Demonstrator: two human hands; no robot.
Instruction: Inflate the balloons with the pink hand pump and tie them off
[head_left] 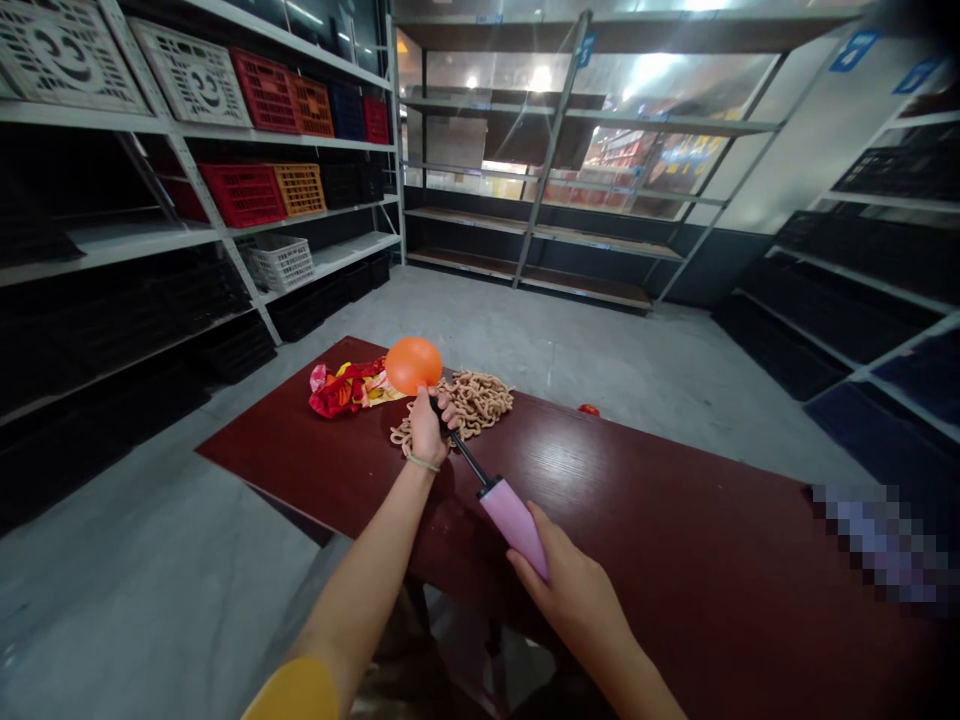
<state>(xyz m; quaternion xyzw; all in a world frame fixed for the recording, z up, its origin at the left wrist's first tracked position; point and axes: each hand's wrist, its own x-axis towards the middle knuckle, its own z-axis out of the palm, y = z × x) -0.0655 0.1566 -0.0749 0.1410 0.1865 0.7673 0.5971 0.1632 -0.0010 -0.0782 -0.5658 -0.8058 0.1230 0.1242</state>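
An orange balloon (413,364), partly inflated and round, sits at the front end of a hand pump (514,518) with a pink barrel and a black rod. My left hand (431,422) is closed around the pump's black end, right at the balloon's neck; exactly how the fingers hold the neck is hidden. My right hand (566,580) wraps the pink barrel at its near end. A stretch of black rod shows between the two hands. Behind my left hand lies a heap of tan rope (480,402), and left of the balloon a pile of red, yellow and pink material (349,388).
Everything rests on or above a dark red-brown table (637,500). A pixelated patch (885,545) covers something at its right end. A small red object (589,410) shows at the far edge. Shelves with crates (240,193) stand at the left, metal racks (551,150) at the back.
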